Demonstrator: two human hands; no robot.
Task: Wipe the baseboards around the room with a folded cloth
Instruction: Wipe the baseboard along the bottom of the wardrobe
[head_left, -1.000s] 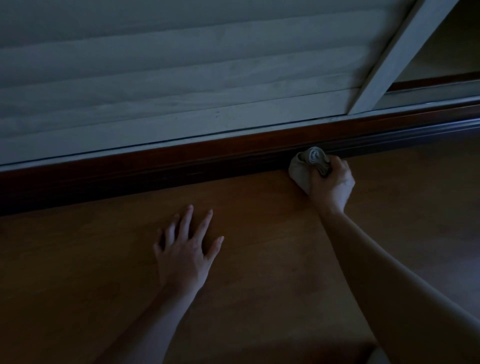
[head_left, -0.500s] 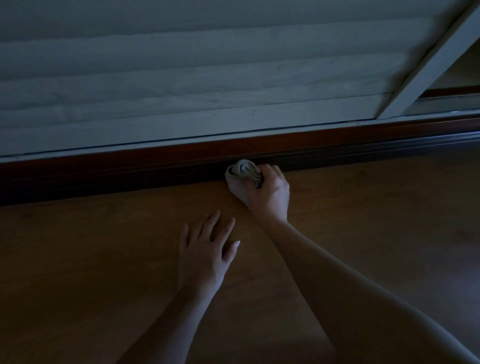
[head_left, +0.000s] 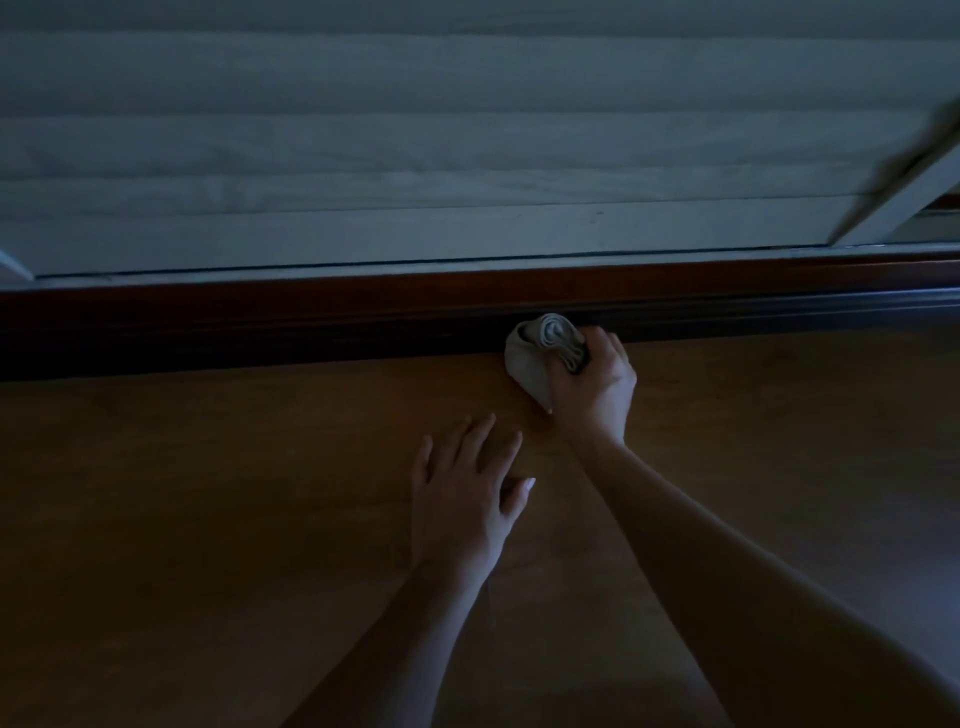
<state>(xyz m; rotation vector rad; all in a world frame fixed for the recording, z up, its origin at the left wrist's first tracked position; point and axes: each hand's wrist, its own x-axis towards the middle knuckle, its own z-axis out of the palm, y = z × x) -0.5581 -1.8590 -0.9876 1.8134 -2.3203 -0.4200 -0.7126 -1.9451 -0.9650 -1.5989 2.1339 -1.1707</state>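
One pale grey folded cloth, one run of baseboard and two bare hands showed in the head view. The cloth (head_left: 527, 364), folded over and rolled into a bundle, sat at the foot of the dark reddish-brown wooden baseboard (head_left: 260, 322), touching its lower edge where it met the brown wooden floor (head_left: 208, 545). The right hand (head_left: 595, 387) gripped the cloth from the near side with its fingers curled round the bundle. The cloth therefore lay ahead of that hand and a little to its left, between hand and board.

The left hand (head_left: 462, 499) lay flat on the floor, fingers straight and slightly spread, holding nothing. It was near the right wrist and well short of the baseboard, and it looked like a prop for the body. The right hand was plainly the nearer to the work.

The baseboard's long axis ran left to right across the frame, so the coming stroke would probably have to follow that line, with the cloth pressed forward into the wood. Above the board stood one pale slatted panel (head_left: 415, 130), with one pale slanted frame post (head_left: 904, 179) at the far right. Dim light hid any dust.
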